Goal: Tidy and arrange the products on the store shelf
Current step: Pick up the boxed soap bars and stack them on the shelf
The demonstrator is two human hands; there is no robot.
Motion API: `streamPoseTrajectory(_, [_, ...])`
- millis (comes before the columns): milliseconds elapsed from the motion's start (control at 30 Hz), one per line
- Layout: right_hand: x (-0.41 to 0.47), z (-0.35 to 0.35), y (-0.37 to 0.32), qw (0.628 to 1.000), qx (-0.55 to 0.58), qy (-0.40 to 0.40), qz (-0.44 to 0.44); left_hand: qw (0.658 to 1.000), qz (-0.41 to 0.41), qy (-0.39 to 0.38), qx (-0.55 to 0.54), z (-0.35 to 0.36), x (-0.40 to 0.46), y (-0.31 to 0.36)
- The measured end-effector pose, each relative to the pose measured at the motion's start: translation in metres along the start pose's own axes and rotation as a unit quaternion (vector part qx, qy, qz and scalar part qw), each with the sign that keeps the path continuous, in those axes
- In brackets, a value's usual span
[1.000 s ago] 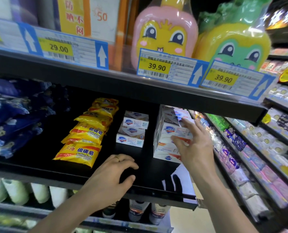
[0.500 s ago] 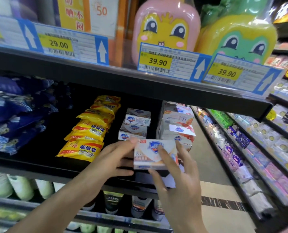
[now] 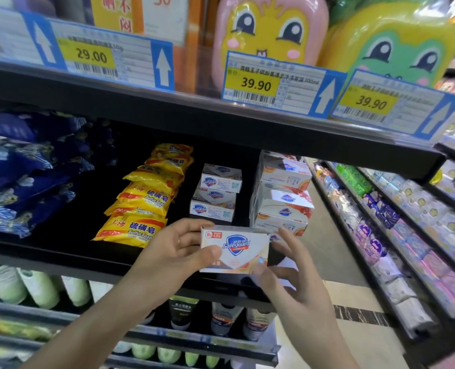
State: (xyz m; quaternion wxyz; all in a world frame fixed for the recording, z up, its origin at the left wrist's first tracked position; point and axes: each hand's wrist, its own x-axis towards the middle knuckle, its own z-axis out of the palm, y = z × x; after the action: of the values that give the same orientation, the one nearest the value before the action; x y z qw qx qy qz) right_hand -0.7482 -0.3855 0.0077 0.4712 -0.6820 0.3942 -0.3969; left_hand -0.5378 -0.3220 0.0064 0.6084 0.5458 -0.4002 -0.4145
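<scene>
A white rectangular Safeguard soap box, printed with a blue shield logo and orange fruit slices, is held between both hands just in front of the black metal shelf, at its front edge. The left hand is curled round the box's left end, with the thumb laid across the front face and the fingers behind the top left corner. The right hand grasps the right end, its fingers reaching up along the right side and its thumb at the lower right corner. The box is kept upright, its printed face turned toward the camera. Behind it, on the shelf, a small stack of white Safeguard boxes is seen, and a taller stack of orange-printed soap boxes to its right. A row of yellow sulfur soap packets is laid to the left, with dark blue packets farther left.
</scene>
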Motion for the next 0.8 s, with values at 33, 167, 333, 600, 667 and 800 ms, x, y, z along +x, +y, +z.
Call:
streamPoseTrajectory(33, [0.003, -0.001, -0.002, 0.998, 0.024, -0.016, 0.054, 1.000, 0.008, -0.003, 0.006, -0.001, -0.001, -0.001])
streamPoseTrajectory(167, [0.014, -0.005, -0.017, 0.969, 0.135, -0.087, 0.190, 0.998, 0.049, -0.022, 0.040, -0.002, -0.005, -0.003])
streamPoseTrajectory(333, [0.023, -0.007, -0.021, 0.949, 0.176, -0.160, 0.208, 0.991, 0.097, -0.053, 0.078, -0.001, -0.012, -0.004])
streamPoseTrajectory(600, [0.024, -0.004, -0.012, 0.947, 0.213, -0.144, 0.193, 0.987, 0.106, -0.056, 0.108, -0.005, -0.017, -0.006])
streamPoseTrajectory(667, [0.025, -0.004, -0.009, 0.953, 0.209, -0.126, 0.182, 0.989, 0.087, -0.041, 0.110, -0.009, -0.017, -0.007])
streamPoseTrajectory(800, [0.021, -0.007, -0.005, 0.970, 0.173, -0.113, 0.125, 0.998, 0.012, 0.030, 0.050, -0.014, -0.010, -0.003])
